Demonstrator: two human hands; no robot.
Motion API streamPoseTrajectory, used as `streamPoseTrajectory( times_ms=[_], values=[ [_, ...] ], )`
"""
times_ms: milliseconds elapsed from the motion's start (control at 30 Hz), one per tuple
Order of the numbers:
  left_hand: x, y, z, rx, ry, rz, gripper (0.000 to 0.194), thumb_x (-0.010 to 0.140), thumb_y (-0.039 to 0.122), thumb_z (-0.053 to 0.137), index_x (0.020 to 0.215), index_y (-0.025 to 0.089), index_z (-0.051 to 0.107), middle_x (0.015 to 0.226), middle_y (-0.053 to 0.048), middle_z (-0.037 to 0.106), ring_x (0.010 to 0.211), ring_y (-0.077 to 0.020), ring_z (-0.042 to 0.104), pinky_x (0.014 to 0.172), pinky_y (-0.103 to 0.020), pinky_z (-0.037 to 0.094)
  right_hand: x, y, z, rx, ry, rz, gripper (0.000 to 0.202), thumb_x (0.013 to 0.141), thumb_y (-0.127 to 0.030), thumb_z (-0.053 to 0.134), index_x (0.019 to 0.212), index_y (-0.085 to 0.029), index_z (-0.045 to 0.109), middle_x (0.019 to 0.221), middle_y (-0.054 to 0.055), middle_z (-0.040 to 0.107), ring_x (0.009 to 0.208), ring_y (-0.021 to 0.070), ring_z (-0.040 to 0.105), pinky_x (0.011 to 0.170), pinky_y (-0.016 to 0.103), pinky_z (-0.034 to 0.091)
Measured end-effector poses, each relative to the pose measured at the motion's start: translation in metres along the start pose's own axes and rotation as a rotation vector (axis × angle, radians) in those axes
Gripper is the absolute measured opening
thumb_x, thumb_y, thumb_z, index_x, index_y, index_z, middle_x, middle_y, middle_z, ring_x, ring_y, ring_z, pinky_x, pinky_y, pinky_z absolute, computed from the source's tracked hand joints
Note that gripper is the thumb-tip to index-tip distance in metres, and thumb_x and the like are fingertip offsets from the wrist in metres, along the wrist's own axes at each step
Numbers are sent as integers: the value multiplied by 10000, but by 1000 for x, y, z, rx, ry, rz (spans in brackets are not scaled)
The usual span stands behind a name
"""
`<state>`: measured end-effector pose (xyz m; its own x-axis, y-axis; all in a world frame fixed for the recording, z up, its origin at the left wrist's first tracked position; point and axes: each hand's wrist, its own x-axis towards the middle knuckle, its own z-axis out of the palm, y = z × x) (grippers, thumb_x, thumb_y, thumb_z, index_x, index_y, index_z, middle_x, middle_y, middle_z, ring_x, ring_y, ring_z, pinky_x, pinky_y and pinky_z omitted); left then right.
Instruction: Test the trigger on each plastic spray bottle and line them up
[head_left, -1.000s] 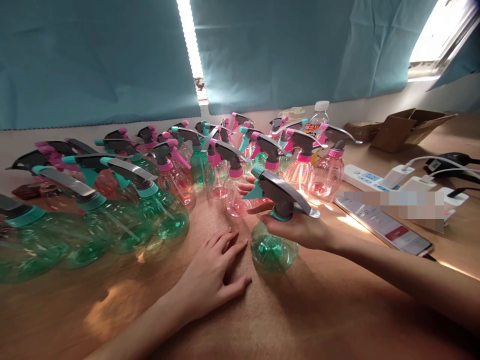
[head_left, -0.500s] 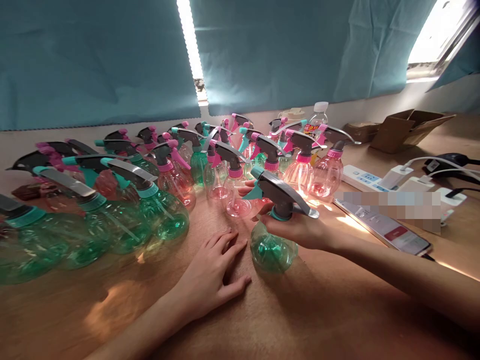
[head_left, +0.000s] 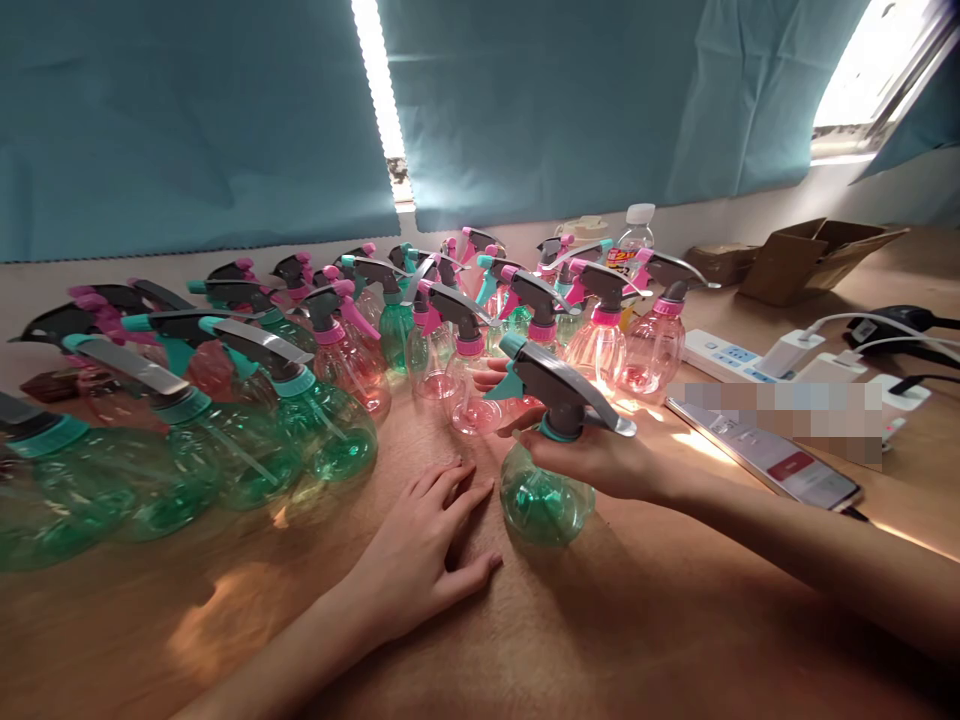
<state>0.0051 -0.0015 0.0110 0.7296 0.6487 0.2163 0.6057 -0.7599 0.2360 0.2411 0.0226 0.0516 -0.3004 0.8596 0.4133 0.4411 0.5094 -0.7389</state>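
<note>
A green spray bottle [head_left: 546,498] with a grey and turquoise trigger head stands upright on the table in front of me. My right hand [head_left: 600,460] is around its neck, thumb on the near side, fingers partly hidden behind the head. Flat on the table to its left lies my left hand [head_left: 424,555], fingers spread, holding nothing and apart from the bottle. Beyond both hands stands a pink spray bottle [head_left: 476,405], one of several with pink or turquoise heads. The closest on the left is another green spray bottle [head_left: 341,440].
On the right are a phone [head_left: 765,455], a white power strip [head_left: 720,352] with plugged-in chargers, and an open cardboard box [head_left: 810,262]. A clear bottle with a white cap [head_left: 637,230] stands at the back. Blue curtains [head_left: 555,100] hang behind the table [head_left: 465,670].
</note>
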Motion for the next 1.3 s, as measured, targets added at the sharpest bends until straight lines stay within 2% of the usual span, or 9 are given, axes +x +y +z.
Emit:
streamPoseTrajectory(
  times_ms=[200,367,567,767,900,1000,1067,1200,1300],
  values=[
    [0,-1,0,4,5,2,538,873,437,585,1338,175,518,1389,-164,463,1244,-367,421,1008,-551,364,1,-6,-2,82,-30,15,265,782,-165,569,1015,-278,625,667,-30,590,704,175,614,620,309,512],
    [0,-2,1,9,1,-1,541,871,440,587,1342,184,515,1389,-157,467,1248,-364,419,1014,-545,362,3,-15,-4,243,-39,-92,283,758,-96,516,986,-251,579,823,-30,620,707,122,601,605,249,492],
    [0,-2,0,16,-4,-10,538,875,435,577,1352,197,507,1386,-150,469,1235,-358,430,1005,-537,370,3,-22,-7,223,-40,-99,210,729,-97,503,893,-221,540,779,-38,572,568,73,490,514,209,438],
    [2,0,0,27,-8,2,529,879,432,580,1331,162,526,1377,-169,472,1238,-366,431,1011,-539,358,3,-12,-3,189,-47,-90,344,786,-152,560,1113,-255,583,820,-13,648,693,138,608,697,305,539],
    [2,2,-1,26,-6,-14,520,878,438,587,1318,166,537,1382,-161,477,1239,-353,438,1019,-518,361,4,-12,2,231,-15,-135,338,806,-185,590,1135,-259,603,948,7,669,825,160,648,785,325,561],
    [1,3,-2,26,-2,-18,519,883,448,580,1324,177,531,1391,-154,478,1245,-347,438,1021,-518,360,4,-20,2,279,34,-92,358,797,-238,624,1155,-246,612,989,22,669,883,170,658,830,344,566],
    [1,4,-2,25,-10,-18,515,892,448,573,1324,171,531,1393,-159,477,1253,-345,435,1023,-517,360,3,-26,1,234,44,-34,398,786,-253,645,1182,-251,602,930,17,669,845,171,652,797,355,573],
    [2,5,-3,33,-32,-20,523,900,440,574,1321,131,538,1389,-186,471,1275,-338,417,1040,-501,350,0,-31,-3,72,36,24,440,745,-346,719,1163,-275,603,800,-9,624,705,168,585,619,333,541],
    [0,6,-4,39,-40,-25,516,909,424,568,1329,126,533,1390,-188,469,1280,-329,419,1042,-490,354,-3,-26,-8,18,40,-3,559,693,-442,762,1200,-295,578,890,3,628,761,186,584,672,356,533]
  ],
)
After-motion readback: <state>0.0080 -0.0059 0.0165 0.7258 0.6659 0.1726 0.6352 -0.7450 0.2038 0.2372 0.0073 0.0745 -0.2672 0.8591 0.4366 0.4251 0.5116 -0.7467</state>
